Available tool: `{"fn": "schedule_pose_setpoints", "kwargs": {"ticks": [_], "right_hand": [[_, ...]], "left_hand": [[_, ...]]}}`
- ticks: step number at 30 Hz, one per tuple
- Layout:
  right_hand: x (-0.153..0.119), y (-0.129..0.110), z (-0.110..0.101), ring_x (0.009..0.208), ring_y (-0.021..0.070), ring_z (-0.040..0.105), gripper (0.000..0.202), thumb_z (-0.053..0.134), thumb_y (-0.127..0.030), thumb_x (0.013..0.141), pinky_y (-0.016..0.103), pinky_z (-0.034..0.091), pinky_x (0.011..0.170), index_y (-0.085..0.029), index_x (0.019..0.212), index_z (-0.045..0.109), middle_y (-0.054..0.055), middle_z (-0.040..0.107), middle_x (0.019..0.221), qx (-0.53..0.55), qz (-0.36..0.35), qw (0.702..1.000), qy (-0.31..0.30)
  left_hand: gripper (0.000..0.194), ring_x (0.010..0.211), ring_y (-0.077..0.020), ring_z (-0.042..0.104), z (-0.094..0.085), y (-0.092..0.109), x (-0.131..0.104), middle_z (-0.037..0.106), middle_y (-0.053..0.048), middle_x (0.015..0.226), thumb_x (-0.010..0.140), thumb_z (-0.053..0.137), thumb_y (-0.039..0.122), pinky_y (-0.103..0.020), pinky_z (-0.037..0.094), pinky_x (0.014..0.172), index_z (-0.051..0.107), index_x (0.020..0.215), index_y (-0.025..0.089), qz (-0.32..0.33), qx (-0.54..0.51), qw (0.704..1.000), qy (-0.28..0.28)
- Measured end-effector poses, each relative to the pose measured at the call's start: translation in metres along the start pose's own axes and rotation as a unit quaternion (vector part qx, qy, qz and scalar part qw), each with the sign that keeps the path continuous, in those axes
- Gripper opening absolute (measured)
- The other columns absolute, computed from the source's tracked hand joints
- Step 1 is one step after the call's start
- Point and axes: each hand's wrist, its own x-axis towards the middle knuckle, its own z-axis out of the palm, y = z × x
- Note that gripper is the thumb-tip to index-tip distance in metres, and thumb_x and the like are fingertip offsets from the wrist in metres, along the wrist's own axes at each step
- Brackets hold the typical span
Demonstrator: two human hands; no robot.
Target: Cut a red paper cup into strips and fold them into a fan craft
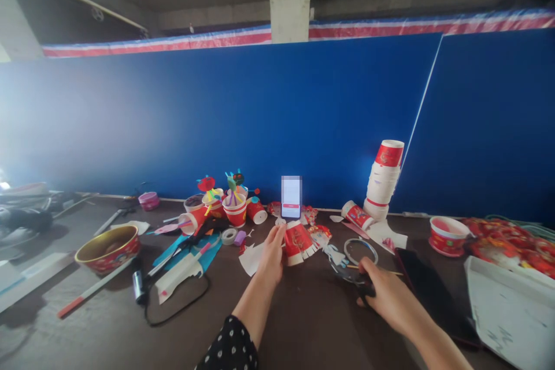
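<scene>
My left hand [272, 251] is closed on a red paper cup [298, 241], whose lower edge is cut into strips. The cup is held tilted at the middle of the table. To the right, my right hand [376, 286] has its fingers wrapped round the dark handles of scissors [361, 284]. The scissors point left, just below a round ring [361, 251]. A lit phone [291, 199] stands upright behind the cup. White paper [251, 258] lies beside my left hand.
A tall stack of cups [383, 179] stands at the back right. Decorated cups [235, 210] are at the back left, near a gold-rimmed bowl [108, 248]. A glue gun [139, 286] with a cable lies left. A white tray [511, 312] is at the right.
</scene>
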Motion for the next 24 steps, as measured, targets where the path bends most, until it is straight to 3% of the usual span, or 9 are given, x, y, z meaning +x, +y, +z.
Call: {"fn": "schedule_pose_setpoints", "kwargs": {"ticks": [8, 12, 17, 24], "right_hand": [[-0.002, 0.011, -0.005, 0.1, 0.0245, 0.06, 0.044, 0.061, -0.01, 0.06, 0.028, 0.042, 0.079, -0.023, 0.101, 0.055, 0.007, 0.065, 0.107, -0.015, 0.009, 1.0, -0.009], [-0.002, 0.013, -0.004, 0.107, 0.0262, 0.057, 0.046, 0.057, -0.015, 0.068, 0.032, 0.041, 0.087, -0.021, 0.114, 0.055, 0.01, 0.062, 0.115, -0.028, -0.006, 1.0, -0.004], [0.002, 0.013, -0.005, 0.094, 0.03, 0.063, 0.044, 0.047, -0.021, 0.081, 0.037, 0.045, 0.076, -0.013, 0.125, 0.047, 0.015, 0.068, 0.101, -0.103, 0.045, 0.994, 0.008], [0.003, 0.01, -0.011, 0.085, 0.0264, 0.065, 0.028, 0.047, -0.012, 0.08, 0.031, 0.044, 0.067, -0.019, 0.104, 0.06, 0.011, 0.07, 0.088, -0.114, 0.072, 0.991, 0.0]], "left_hand": [[0.03, 0.061, -0.013, 0.058, 0.001, -0.002, -0.004, 0.059, 0.003, 0.065, 0.061, 0.072, 0.041, -0.022, 0.044, 0.058, 0.057, 0.075, 0.019, 0.008, 0.024, 0.999, -0.021], [0.032, 0.051, -0.0102, 0.054, 0.002, -0.002, -0.005, 0.058, 0.004, 0.064, 0.058, 0.072, 0.038, -0.02, 0.04, 0.05, 0.055, 0.077, 0.019, -0.004, 0.017, 0.999, -0.033], [0.034, 0.05, -0.0116, 0.054, 0.003, -0.002, -0.005, 0.061, 0.003, 0.066, 0.058, 0.066, 0.03, -0.02, 0.037, 0.047, 0.054, 0.089, 0.02, -0.042, 0.009, 0.998, -0.037], [0.043, 0.055, -0.0137, 0.057, 0.005, -0.005, -0.006, 0.063, 0.0, 0.073, 0.054, 0.058, 0.019, -0.022, 0.039, 0.051, 0.053, 0.096, 0.019, -0.059, -0.019, 0.996, -0.072]]}}
